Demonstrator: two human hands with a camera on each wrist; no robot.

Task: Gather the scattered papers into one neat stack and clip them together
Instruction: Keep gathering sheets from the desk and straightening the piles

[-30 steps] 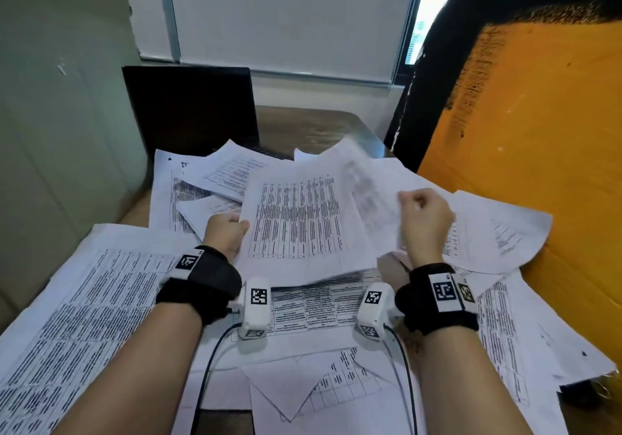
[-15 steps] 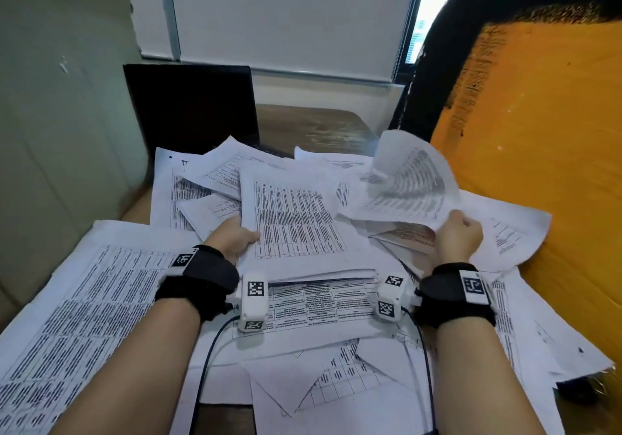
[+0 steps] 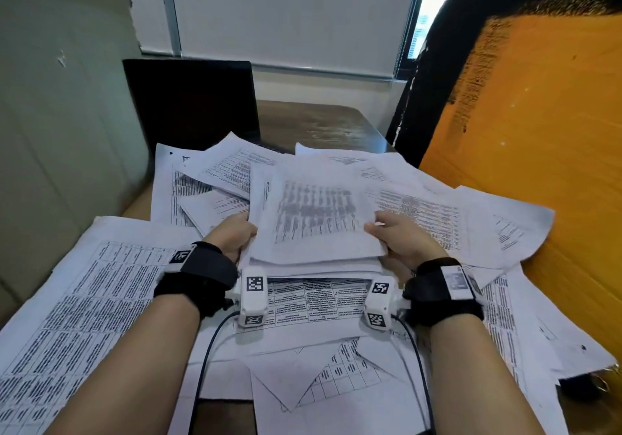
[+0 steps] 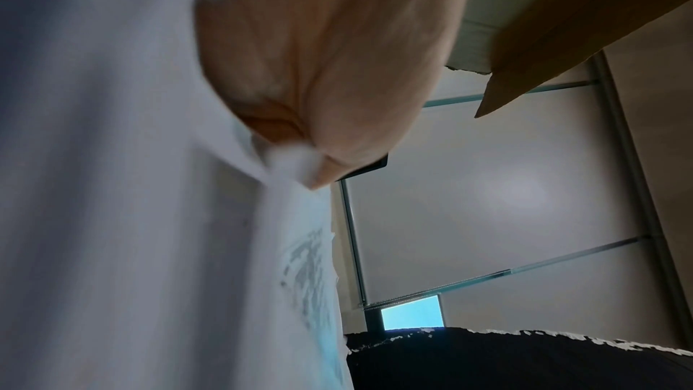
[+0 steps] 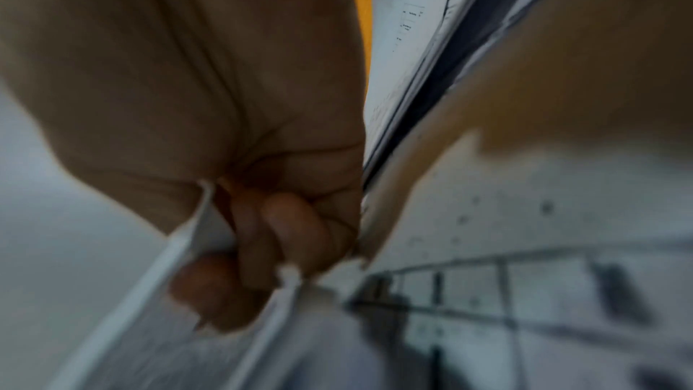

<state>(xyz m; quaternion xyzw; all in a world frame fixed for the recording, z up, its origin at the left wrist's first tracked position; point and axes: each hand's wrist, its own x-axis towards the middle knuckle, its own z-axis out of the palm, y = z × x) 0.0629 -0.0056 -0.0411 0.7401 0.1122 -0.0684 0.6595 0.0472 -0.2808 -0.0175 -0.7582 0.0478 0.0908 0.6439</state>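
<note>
A stack of printed papers (image 3: 316, 225) lies in the middle of the desk, its top sheet blurred. My left hand (image 3: 235, 236) grips the stack's left edge; in the left wrist view the thumb (image 4: 337, 105) pinches white sheets (image 4: 150, 218). My right hand (image 3: 397, 236) grips the right edge, with its fingers (image 5: 285, 236) curled round several sheets (image 5: 210, 337) in the right wrist view. Loose printed sheets (image 3: 437, 219) lie scattered all around the stack. No clip can be seen.
A large table printout (image 3: 84, 300) covers the desk's left side. A dark laptop screen (image 3: 188, 101) stands at the back left. An orange cardboard wall (image 3: 538, 165) rises on the right, a greenish one (image 3: 60, 131) on the left. Bare wood desk (image 3: 313, 121) shows behind the papers.
My right hand lifted a loose sheet on the right, brought it left and laid it on the stack. Both hands now hold the stack by its sides.
</note>
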